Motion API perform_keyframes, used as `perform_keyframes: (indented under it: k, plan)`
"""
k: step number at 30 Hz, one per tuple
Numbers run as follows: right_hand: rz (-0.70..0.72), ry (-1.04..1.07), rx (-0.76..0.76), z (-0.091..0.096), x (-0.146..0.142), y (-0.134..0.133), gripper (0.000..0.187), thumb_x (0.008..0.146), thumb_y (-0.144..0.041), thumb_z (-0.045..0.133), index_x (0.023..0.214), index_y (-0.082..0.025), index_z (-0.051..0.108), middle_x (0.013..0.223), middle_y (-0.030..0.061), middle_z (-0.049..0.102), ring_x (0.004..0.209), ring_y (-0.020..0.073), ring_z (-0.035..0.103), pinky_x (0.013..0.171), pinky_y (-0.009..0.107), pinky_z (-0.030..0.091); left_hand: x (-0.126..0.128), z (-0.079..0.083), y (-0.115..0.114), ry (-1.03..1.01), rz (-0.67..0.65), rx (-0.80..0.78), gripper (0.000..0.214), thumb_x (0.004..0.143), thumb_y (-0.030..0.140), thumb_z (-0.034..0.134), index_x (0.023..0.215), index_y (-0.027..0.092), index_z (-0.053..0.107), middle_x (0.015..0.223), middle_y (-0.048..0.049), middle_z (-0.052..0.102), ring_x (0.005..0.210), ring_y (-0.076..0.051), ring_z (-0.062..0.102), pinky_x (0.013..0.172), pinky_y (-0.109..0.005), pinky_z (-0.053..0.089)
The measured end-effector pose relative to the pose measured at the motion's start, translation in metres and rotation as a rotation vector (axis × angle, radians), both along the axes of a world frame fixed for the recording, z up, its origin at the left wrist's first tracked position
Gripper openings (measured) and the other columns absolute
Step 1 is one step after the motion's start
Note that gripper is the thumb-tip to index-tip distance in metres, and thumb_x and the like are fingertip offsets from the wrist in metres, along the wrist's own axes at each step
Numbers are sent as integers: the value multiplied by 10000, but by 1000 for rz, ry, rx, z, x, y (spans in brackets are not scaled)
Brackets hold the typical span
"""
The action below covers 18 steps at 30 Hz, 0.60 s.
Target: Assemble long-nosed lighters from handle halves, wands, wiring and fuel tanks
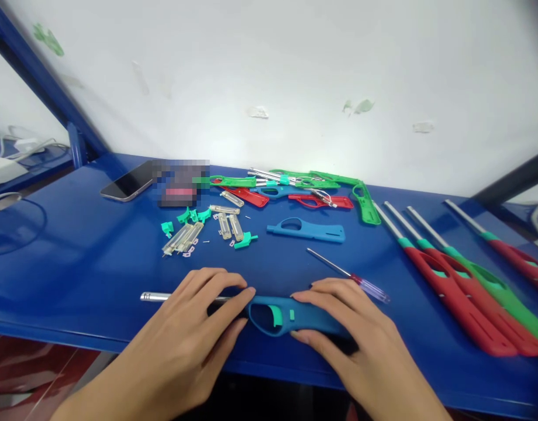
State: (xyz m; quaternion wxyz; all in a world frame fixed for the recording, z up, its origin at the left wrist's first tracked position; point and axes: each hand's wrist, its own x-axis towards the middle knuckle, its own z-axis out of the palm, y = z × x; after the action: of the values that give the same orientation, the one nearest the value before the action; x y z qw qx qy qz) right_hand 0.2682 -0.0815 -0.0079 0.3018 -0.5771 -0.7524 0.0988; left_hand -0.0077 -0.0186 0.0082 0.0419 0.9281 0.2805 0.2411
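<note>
Pinched at both ends, the blue lighter (304, 316) lies level between your hands at the near edge of the table (97, 263). Your left hand (203, 321) closes finger and thumb about its neck, where the metal tube (153, 297) runs out leftward beneath your knuckles; your right hand (361, 327) clasps the handle along its long edges. The green trigger (277, 316) shows in the opening between the two.

You can't tell from here whether the casing is fastened, so uneven pressure from your hands might twist it or spring a seam. Loosen both at once and it could drop off the edge just below your grip. Reaching forward from your right hand, a sleeve or knuckle may roll the screwdriver (354, 278). Beyond your left hand, a careless sweep might scatter the clear reservoirs (236, 227) and tiny clips (188, 252).
</note>
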Motion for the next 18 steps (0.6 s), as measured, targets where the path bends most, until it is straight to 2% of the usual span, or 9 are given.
perform_keyframes:
  k: [6,10,18]
  plan:
    - [21,-10,-36,2,-3,-1,308,1029,-369,754,1335,-391,734,1242,42,751,1165,268,756,1008,444,673,6,-8,-8,21,17,17,441,1172,371,511,1535,129,576,1324,-148,678,1235,-316,590,1062,-488,480]
    - [24,-13,-46,3,-4,0,347,985,-360,812,1322,-411,748,1234,29,761,1158,270,760,1004,444,678,6,-10,-7,-4,34,-29,381,1164,358,542,1491,174,605,1307,-127,675,1209,-299,611,1052,-468,494]
    - [16,10,-90,4,-4,1,354,964,-348,837,1295,-432,741,1236,8,754,1162,260,750,1025,447,665,7,-8,-4,-44,15,-42,317,1170,378,530,1375,172,655,1218,-105,706,1088,-258,640,981,-403,496]
